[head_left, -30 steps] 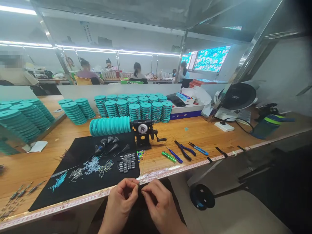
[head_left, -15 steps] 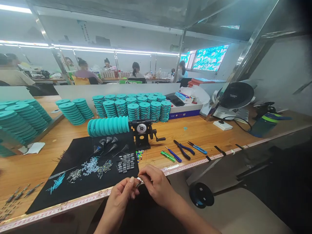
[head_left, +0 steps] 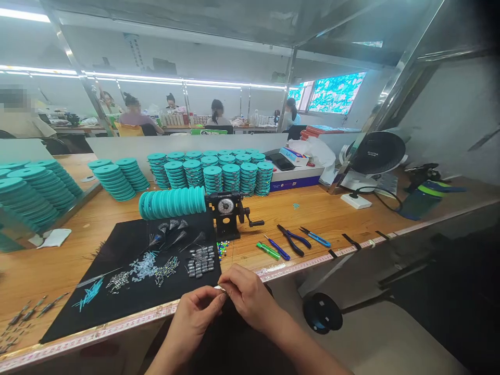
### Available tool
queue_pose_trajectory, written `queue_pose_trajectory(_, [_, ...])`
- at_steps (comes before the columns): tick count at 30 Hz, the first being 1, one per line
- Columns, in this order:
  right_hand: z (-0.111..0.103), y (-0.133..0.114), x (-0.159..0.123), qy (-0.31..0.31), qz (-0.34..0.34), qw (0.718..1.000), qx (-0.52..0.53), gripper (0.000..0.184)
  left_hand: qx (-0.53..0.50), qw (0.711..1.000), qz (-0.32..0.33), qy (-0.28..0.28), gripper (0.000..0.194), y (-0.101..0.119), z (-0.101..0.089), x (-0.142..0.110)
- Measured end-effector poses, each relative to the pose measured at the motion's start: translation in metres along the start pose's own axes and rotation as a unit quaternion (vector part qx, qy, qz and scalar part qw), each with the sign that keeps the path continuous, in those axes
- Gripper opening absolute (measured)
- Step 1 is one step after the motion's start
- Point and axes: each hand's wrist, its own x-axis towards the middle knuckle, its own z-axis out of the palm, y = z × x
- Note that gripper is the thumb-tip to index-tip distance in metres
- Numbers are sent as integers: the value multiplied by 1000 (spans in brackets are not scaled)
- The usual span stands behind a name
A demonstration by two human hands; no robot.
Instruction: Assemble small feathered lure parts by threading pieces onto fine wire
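Just past the bench's front edge, my left hand (head_left: 197, 311) and my right hand (head_left: 250, 296) meet with pinched fingertips. Between them is a tiny pale, shiny piece (head_left: 219, 287), mostly covered by the fingers; its kind cannot be made out. Nearest to the hands, on the black mat (head_left: 128, 307), are dark grey cylindrical weights (head_left: 200, 261), small metal pieces (head_left: 166, 271), clear plastic bits (head_left: 144, 266), more metal fittings (head_left: 117, 282) and thin teal tubes (head_left: 90, 294). Fans of fine wire (head_left: 177, 238) rest toward the mat's back.
Behind the mat stands a hand-crank winder (head_left: 227, 219) carrying a row of teal spools (head_left: 172, 203). Stacked teal spools (head_left: 213, 179) line the back. Right lie a green tube (head_left: 267, 250), blue screwdriver (head_left: 279, 250), pliers (head_left: 292, 239) and snips (head_left: 315, 237). Several people sit beyond the partition.
My left thumb has come forward against the right fingertips, and the left fingers have curled in behind it. The small piece stays between the hands; the bench items are unmoved.
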Motion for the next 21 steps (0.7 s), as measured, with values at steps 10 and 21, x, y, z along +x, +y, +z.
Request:
queue_pose_trajectory(10, [-30, -1, -3, 164, 188, 965, 80, 19, 24, 996, 58, 61, 33, -16, 2, -1])
queue_pose_trajectory(21, [3, 4, 0, 103, 211, 964, 124, 11, 121, 978, 144, 94, 17, -18, 3, -4])
